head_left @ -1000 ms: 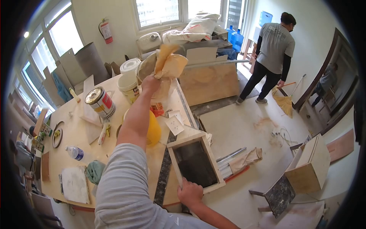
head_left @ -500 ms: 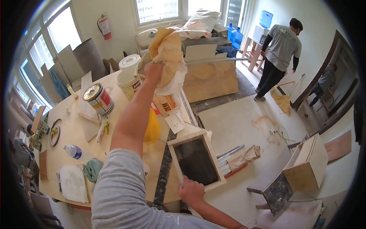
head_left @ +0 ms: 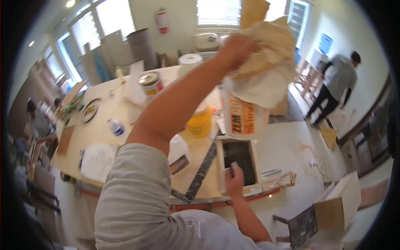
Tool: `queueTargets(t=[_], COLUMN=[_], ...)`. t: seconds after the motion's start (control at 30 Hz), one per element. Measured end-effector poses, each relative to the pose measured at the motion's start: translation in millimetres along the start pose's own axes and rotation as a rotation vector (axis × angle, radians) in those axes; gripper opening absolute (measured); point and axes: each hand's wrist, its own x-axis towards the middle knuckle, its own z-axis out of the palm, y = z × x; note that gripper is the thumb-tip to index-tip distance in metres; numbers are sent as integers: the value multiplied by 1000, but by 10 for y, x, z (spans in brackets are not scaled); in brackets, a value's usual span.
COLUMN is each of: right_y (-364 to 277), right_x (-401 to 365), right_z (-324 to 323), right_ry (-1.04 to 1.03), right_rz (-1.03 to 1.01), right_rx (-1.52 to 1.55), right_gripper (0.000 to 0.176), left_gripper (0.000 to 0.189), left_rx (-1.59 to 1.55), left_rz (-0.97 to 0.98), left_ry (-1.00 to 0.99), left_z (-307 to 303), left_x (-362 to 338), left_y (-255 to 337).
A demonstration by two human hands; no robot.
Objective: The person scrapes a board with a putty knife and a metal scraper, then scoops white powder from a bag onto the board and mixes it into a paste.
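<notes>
My left hand (head_left: 241, 49) is raised high, closed on a large crumpled sheet of tan and white paper (head_left: 271, 62) that hangs from it. Behind and below the paper stands a white bag with orange "ZEM" lettering (head_left: 241, 118). Near the table's front edge my right hand (head_left: 234, 181) grips the left side of a shallow wooden frame (head_left: 255, 160) with a dark inside; its fingers are partly hidden. A yellow bucket (head_left: 200, 123) stands left of the lettered bag.
The wooden table (head_left: 100, 133) holds a paint can (head_left: 150, 83), a white tub (head_left: 190, 59), a water bottle (head_left: 116, 127) and a dark speckled strip (head_left: 201, 173). A person (head_left: 339, 79) is at the right; others are at far left. A stool (head_left: 303, 227) and boxes stand lower right.
The view has swung left, so the scene sits further right. My left hand and the paper are over the lettered bag, which shows more fully. My right hand has stayed at the frame.
</notes>
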Motion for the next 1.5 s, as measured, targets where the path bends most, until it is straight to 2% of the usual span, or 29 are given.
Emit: queueTargets(t=[0.03, 0.07, 0.1, 0.13, 0.17, 0.2, 0.23, 0.3, 0.43, 0.53, 0.6, 0.63, 0.67, 0.7, 0.77, 0.8, 0.9, 0.97, 1.03, 1.1, 1.17, 1.23, 1.3, 1.37, 1.47, 1.5], right_y=[-50, -120, -523, -658, -1188, -1336, -1343, -1317, -1582, -2008, -2238, -2251, -2277, -2329, -2559, -2723, -2930, -3086, -3315, -3424, -3493, -3647, -3574, -3794, -3759, -3712], right_x=[180, 342, 471, 595, 591, 585, 517, 293, -184, -512, -738, -833, -924, -1032, -1340, -1526, -2008, -2318, -2579, -2774, -2906, -2993, -3038, -3055, -3051, -3018], right_z=[-72, -130, -366, -429, -479, -518, -472, -410, -317, -137, 13, 100, 221, 373, 700, 920, 1630, 2057, 2477, 2882, 3341, 3716, 4107, 4424, 4990, 5154], right_ry=[4, 1, -217, -476, -493, -310, -271, -207, -133, -95, -73, -130, -189, -252, -329, -361, -434, -545, -718, -770, -810, -975, -1143, -1092, -1087, -1099], right_rz=[274, 589, 586, 373, 122, 175, 191, 198, 198, 218, 214, 146, 77, 8, 29, 44, 152, 236, 274, 393, 470, 490, 583, 614, 694, 719], right_rx=[537, 1051, 1431, 1601, 1562, 1584, 1551, 1490, 1439, 1445, 1404, 1398, 1393, 1389, 1442, 1469, 1571, 1649, 1709, 1689, 1686, 1722, 1789, 1635, 1509, 1512], right_gripper=[72, 77, 87, 88, 80, 69, 67, 62, 57, 55, 54, 54, 54, 54, 54, 53, 53, 54, 54, 54, 54, 54, 53, 56, 57, 56], left_gripper=[27, 30, 29, 26, 24, 24, 24, 25, 33, 40, 39, 38, 37, 35, 32, 28, 25, 26, 28, 28, 27, 23, 21, 24, 45, 44], left_rx=[424, 421, 336, 271, 256, 156, 198, 175, -131, -253, -133, -74, 169, 246, 398, 618, 448, 466, 658, 725, 607, 839, 466, 237, -133, -128], left_rz=[376, 324, 359, 415, 465, 525, 487, 347, -36, -65, -9, 22, 187, 210, 248, 351, 253, 34, 151, 109, 54, 190, -232, -677, -767, -793], left_ry=[63, 7, 0, 33, 97, 92, 14, -75, -153, -119, -129, -136, -77, -70, -62, -99, -45, -82, -121, -78, 6, 19, 66, 78, 289, 289], left_z=[-138, -311, -396, -450, -360, -385, -353, -640, -1418, -1986, -2470, -2697, -2858, -3044, -3463, -3725, -4257, -4647, -4927, -5170, -5409, -5585, -5769, -6002, -6102, -6067], left_x=[-46, -113, -144, -185, -185, -273, -354, -595, -1265, -1639, -1932, -2057, -2142, -2255, -2561, -2750, -3250, -3600, -3814, -4158, -4519, -4791, -5062, -5214, -5547, -5681], left_y=[115, 405, 523, 659, 711, 828, 1012, 1256, 1600, 1623, 1652, 1634, 1568, 1489, 1398, 1354, 1095, 1103, 866, 623, 329, -87, -310, -208, -748, -1105])
